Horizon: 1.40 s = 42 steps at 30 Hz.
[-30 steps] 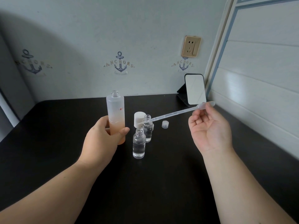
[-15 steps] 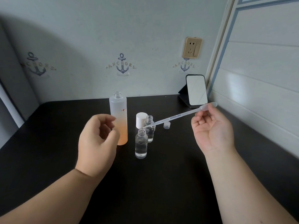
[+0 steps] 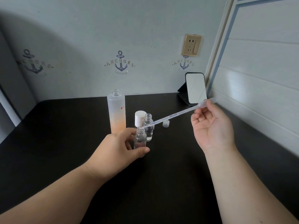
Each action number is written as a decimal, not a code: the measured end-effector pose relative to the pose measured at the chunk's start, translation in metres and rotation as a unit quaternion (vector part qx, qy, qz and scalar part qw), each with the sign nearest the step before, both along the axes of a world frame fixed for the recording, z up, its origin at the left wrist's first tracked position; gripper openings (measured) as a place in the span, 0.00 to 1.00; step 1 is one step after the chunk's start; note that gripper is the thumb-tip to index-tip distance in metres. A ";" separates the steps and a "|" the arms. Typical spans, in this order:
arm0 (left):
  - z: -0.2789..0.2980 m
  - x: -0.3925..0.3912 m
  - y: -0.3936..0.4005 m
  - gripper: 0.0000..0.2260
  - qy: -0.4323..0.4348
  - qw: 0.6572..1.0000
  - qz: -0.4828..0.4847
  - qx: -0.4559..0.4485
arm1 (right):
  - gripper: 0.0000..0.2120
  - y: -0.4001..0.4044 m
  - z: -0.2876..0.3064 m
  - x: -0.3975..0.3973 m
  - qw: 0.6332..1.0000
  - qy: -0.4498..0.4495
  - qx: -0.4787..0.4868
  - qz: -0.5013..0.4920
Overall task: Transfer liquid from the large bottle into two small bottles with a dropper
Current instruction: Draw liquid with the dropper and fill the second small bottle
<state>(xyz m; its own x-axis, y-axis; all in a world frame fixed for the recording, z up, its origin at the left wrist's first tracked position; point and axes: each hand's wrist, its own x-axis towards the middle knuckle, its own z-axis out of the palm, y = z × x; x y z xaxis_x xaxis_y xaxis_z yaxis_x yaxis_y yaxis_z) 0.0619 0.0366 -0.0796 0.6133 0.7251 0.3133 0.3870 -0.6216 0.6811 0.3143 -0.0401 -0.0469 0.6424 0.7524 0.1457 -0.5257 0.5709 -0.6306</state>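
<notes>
The left hand (image 3: 119,147) had the near vial (image 3: 140,141), thumb low across its front and fingers curled behind, the vial upright on the black table (image 3: 64,126) with its mouth uncapped. The right hand (image 3: 212,126) pinched the dropper (image 3: 174,114) by its bulb, palm turned up, the remaining fingers loosely bent. The dropper slanted down to the left, and its tip sat right at the near vial's mouth; whether it touched the rim could not be told. Just behind stood the far vial (image 3: 148,126), also open, with clear liquid inside. And the big bottle (image 3: 116,113) stood free to the left of both, cap off, frosted on top and orange toward the base. A white cap (image 3: 139,118) stood behind the vials, partly hidden by the far one. A small clear cap (image 3: 166,123) lay to the right, under the dropper's stem. At the back right a mirror (image 3: 196,88) leaned on its stand near the wall, below a gold socket (image 3: 191,45).
</notes>
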 end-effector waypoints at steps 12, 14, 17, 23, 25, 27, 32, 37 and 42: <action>-0.004 0.000 0.004 0.11 -0.019 0.999 -0.012 0.047 | 0.12 0.002 0.000 0.002 1.000 -0.025 0.011 -0.006; -0.005 0.000 0.005 0.11 -0.020 0.999 -0.014 0.046 | 0.10 0.002 -0.001 0.002 1.000 -0.025 0.012 -0.007; -0.006 0.000 0.006 0.11 -0.022 0.999 -0.011 0.043 | 0.10 0.002 -0.001 0.003 0.999 -0.027 0.012 -0.010; -0.006 0.000 0.007 0.12 -0.020 0.999 -0.016 0.039 | 0.12 0.002 0.001 0.001 0.999 -0.030 0.004 -0.017; -0.006 0.000 0.007 0.12 -0.019 0.999 -0.017 0.036 | 0.11 0.001 0.001 0.001 0.999 -0.026 0.001 -0.019; -0.005 0.000 0.007 0.12 -0.020 0.999 -0.015 0.035 | 0.11 0.001 0.002 0.000 1.000 -0.022 -0.001 -0.019; -0.006 0.000 0.007 0.12 -0.020 0.999 -0.016 0.033 | 0.09 0.001 0.001 0.001 0.999 -0.018 -0.008 -0.027; -0.007 -0.001 0.007 0.10 -0.024 0.999 -0.016 0.031 | 0.08 0.002 -0.001 0.003 0.999 -0.032 -0.007 -0.025; -0.006 0.000 0.007 0.10 -0.024 0.999 -0.018 0.034 | 0.07 0.002 -0.002 0.005 0.998 -0.048 -0.003 -0.027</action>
<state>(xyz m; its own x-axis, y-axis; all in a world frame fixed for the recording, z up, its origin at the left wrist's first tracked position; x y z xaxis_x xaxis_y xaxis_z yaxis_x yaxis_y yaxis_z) 0.0619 0.0435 -0.0857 0.6212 0.6793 0.3907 0.3318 -0.6797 0.6542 0.3193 -0.0380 -0.0494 0.6661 0.7173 0.2046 -0.4310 0.5940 -0.6793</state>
